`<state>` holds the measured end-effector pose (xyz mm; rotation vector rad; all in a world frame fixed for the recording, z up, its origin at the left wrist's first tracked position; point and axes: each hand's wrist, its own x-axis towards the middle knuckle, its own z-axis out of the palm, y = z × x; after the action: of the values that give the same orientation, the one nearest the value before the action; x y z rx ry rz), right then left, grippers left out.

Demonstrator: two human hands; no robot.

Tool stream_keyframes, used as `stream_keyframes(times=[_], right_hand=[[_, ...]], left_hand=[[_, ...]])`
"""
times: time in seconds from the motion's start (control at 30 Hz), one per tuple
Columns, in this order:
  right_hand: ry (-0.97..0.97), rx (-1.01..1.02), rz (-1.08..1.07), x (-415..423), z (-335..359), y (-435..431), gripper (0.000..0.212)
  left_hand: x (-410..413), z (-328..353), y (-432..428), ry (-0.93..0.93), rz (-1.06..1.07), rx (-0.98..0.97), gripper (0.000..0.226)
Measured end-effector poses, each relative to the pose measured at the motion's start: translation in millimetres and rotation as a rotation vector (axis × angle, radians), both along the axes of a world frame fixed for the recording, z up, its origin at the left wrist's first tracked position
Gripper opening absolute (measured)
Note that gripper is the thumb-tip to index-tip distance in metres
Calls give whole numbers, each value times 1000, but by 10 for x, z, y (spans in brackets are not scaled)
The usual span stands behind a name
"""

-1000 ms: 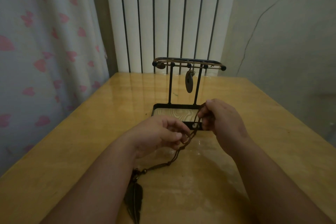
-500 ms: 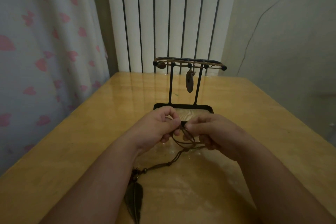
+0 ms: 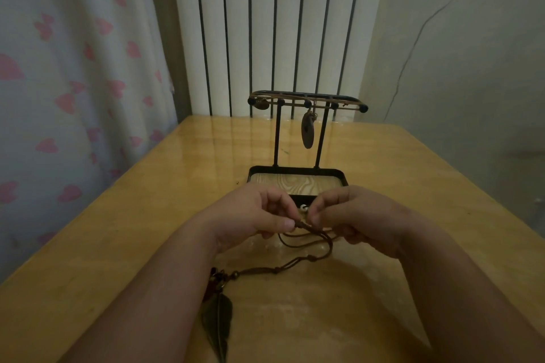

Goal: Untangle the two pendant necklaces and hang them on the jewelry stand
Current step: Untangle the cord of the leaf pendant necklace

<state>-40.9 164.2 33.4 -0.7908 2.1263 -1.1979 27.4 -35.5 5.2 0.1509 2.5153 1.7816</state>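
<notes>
Left hand (image 3: 253,215): the grip is clenched on the brown cord (image 3: 309,244), pinched between thumb and forefinger just in front of the stand's base.
Right hand (image 3: 354,215): the grip pinches the same cord, its fingertips almost touching the left ones; a small white bead (image 3: 303,208) shows between them.
Feather necklace: the cord loops down from the fingers to the desk, then runs left past knots and beads to the feather pendant (image 3: 219,324), which lies flat between the forearms.
Other necklace: on the stand, with its cord along the top bar and a dark oval pendant (image 3: 307,132) hanging between the two posts, above the tray.
Jewelry stand (image 3: 277,132): upright at mid-desk, with a black tray base, two posts and a pegged bar.
Edges: the left edge of the desk (image 3: 118,244) runs beside the curtain (image 3: 59,68), the far edge meets the ribbed radiator (image 3: 265,23), and the right edge stands apart from the wall (image 3: 472,68).
Open room: broad stretches of desk lie on either side of the hands and the stand.
Surface: glossy yellow wood that reflects the radiator.
Room: dim; the curtain is pale with pink hearts, and a thin cable (image 3: 413,47) climbs the wall.
</notes>
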Motion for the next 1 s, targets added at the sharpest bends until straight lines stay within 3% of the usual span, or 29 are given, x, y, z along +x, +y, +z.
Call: stream_keyframes(times=[0.2,0.4,1.0], right_hand=[[210,-155,-21,30,-46,-70,8],[420,-61,-44,48,-74,-102,8],[526,-56,-44,31,-123,-122,7]], left_hand=[[-30,-24,-4,-21,16,152,24],[-46,-40,-12,-6,36,185,25],[-61,-51,-21,-40,13,317,21]])
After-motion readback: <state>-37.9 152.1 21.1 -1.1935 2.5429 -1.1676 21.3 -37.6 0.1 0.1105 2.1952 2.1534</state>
